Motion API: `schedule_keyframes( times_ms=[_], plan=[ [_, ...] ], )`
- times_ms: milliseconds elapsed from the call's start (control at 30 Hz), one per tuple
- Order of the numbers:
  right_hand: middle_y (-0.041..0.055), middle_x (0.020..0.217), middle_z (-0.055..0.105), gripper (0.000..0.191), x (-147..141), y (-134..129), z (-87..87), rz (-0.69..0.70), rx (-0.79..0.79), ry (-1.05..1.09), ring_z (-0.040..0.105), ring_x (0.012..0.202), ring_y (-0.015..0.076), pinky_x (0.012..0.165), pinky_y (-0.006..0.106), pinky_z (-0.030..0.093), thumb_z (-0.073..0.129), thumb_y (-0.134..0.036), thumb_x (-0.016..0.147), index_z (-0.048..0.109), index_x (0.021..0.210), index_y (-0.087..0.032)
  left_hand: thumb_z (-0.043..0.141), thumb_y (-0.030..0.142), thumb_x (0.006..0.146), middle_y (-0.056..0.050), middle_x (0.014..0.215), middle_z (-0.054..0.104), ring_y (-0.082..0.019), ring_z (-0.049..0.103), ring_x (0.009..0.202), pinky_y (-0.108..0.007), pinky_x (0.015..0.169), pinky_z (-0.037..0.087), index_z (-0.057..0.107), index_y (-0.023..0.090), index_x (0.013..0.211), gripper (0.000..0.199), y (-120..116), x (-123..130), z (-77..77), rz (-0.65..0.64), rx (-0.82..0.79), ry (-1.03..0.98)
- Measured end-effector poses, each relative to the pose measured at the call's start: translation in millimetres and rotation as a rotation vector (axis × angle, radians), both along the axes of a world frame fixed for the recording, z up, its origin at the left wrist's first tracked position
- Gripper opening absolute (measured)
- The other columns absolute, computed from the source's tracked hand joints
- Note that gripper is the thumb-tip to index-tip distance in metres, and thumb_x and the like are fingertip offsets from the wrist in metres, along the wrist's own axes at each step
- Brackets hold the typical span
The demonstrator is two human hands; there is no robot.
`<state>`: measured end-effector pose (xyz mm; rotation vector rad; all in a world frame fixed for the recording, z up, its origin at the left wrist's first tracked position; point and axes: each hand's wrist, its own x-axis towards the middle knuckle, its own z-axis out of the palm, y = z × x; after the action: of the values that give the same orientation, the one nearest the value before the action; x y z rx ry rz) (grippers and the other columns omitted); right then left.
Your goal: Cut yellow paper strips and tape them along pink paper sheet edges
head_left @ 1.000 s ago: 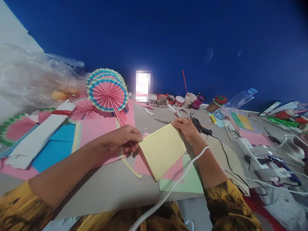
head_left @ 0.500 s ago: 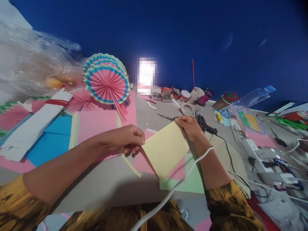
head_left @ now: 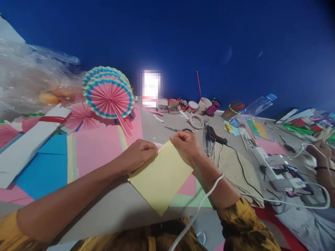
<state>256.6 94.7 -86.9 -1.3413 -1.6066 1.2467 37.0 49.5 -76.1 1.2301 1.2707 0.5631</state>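
Head view: our left hand (head_left: 142,154) and right hand (head_left: 186,145) pinch the yellow sheet (head_left: 162,179), long axis rising rightward, one corner toward us.

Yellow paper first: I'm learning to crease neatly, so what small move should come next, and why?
I'd probably slide the left hand along the narrow fold toward the left corner, pressing, as it and the right hand both hold the yellow paper nearer its far corner.

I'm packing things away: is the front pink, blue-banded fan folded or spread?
Spread: the front fan shows its pink pleats radiating around its centre into a broad disc.
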Motion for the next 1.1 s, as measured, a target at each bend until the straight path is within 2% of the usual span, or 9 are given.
schedule_keyframes(
  times_ms=[200, 367, 500, 600, 733, 800, 933, 1000, 1100],
  plan=[
    [-0.0024, 0.061, 0.051, 0.034, -4.0, -3.5, 0.8, -0.010, 0.024, -0.030, 0.044, 0.058, 0.0121, 0.052, 0.025, 0.032, 0.071, -0.048, 0.078, 0.059, 0.064, -0.020, 0.057, 0.034, 0.067, 0.002, 0.051, 0.055, -0.014, 0.051, 0.047, -0.025, 0.045, 0.032, 0.061, 0.019, 0.056, 0.019, -2.7, 2.8, -3.6, 0.004, -0.006, 0.046],
    [-0.0010, 0.060, 0.053, 0.038, 20.7, 14.9, 5.5, -0.135, 0.070, -0.021, 0.045, 0.058, 0.0136, 0.053, 0.027, 0.034, 0.072, -0.056, 0.073, 0.062, 0.064, -0.020, 0.057, 0.030, 0.065, 0.003, 0.044, 0.047, -0.013, 0.050, 0.043, -0.024, 0.046, 0.038, 0.044, 0.022, 0.045, 0.025, -2.9, 0.3, -2.0, 0.006, -0.009, 0.014],
    [-0.0002, 0.063, 0.056, 0.039, 52.5, 31.2, 3.6, -0.292, 0.134, -0.045, 0.047, 0.059, 0.0147, 0.053, 0.027, 0.035, 0.073, -0.058, 0.071, 0.063, 0.065, -0.021, 0.061, 0.029, 0.066, -0.010, 0.055, 0.070, -0.023, 0.068, 0.053, -0.027, 0.046, 0.043, 0.064, 0.018, 0.053, 0.017, 2.2, -12.5, -3.5, -0.046, -0.165, -0.036],
    [-0.0008, 0.062, 0.056, 0.040, 63.7, 35.4, 1.3, -0.375, 0.110, -0.005, 0.047, 0.057, 0.0153, 0.052, 0.027, 0.036, 0.074, -0.060, 0.070, 0.064, 0.068, -0.022, 0.069, 0.033, 0.068, -0.015, 0.065, 0.076, -0.024, 0.070, 0.057, -0.027, 0.046, 0.046, 0.073, 0.015, 0.063, 0.018, 10.7, -24.5, -1.7, -0.017, -0.180, -0.033],
    [-0.0012, 0.063, 0.056, 0.039, 46.7, 25.9, -0.1, -0.268, 0.093, 0.045, 0.047, 0.059, 0.0142, 0.054, 0.026, 0.037, 0.075, -0.058, 0.071, 0.064, 0.069, -0.021, 0.074, 0.052, 0.076, -0.011, 0.085, 0.081, -0.023, 0.072, 0.076, -0.030, 0.065, 0.057, 0.077, 0.017, 0.080, 0.036, 14.2, -24.6, 4.4, 0.161, 0.037, -0.130],
    [-0.0014, 0.063, 0.056, 0.038, 33.5, 19.4, -1.4, -0.191, 0.081, 0.049, 0.048, 0.058, 0.0136, 0.054, 0.026, 0.036, 0.072, -0.057, 0.075, 0.063, 0.069, -0.021, 0.073, 0.057, 0.078, -0.007, 0.075, 0.076, -0.019, 0.066, 0.066, -0.027, 0.056, 0.051, 0.076, 0.017, 0.076, 0.040, 9.5, -18.6, 4.9, 0.103, 0.048, -0.087],
    [0.0013, 0.069, 0.064, 0.032, 22.2, 15.0, -5.7, -0.124, 0.112, -0.019, 0.057, 0.064, 0.0165, 0.059, 0.027, 0.042, 0.063, -0.050, 0.085, 0.067, 0.074, -0.021, 0.073, 0.047, 0.079, 0.001, 0.053, 0.059, -0.013, 0.048, 0.046, -0.023, 0.042, 0.033, 0.069, 0.018, 0.062, 0.033, -2.0, -9.7, -0.7, 0.042, 0.011, 0.048],
    [0.0055, 0.086, 0.074, 0.026, 23.1, 15.0, -5.5, -0.131, 0.220, -0.080, 0.067, 0.080, 0.0209, 0.070, 0.031, 0.049, 0.059, -0.042, 0.087, 0.074, 0.089, -0.020, 0.070, 0.043, 0.080, -0.001, 0.059, 0.066, -0.015, 0.055, 0.051, -0.024, 0.045, 0.038, 0.072, 0.018, 0.066, 0.029, -4.3, -9.5, -3.1, 0.036, 0.012, 0.041],
    [0.0094, 0.117, 0.079, 0.032, 23.4, 9.1, 2.7, -0.030, 0.565, -0.197, 0.069, 0.113, 0.0258, 0.098, 0.041, 0.051, 0.054, -0.028, 0.088, 0.078, 0.107, -0.021, 0.067, 0.042, 0.081, -0.002, 0.061, 0.067, -0.019, 0.060, 0.056, -0.026, 0.048, 0.041, 0.074, 0.019, 0.067, 0.028, -3.5, -10.8, -2.8, -0.024, 0.059, 0.100]
  ],
)
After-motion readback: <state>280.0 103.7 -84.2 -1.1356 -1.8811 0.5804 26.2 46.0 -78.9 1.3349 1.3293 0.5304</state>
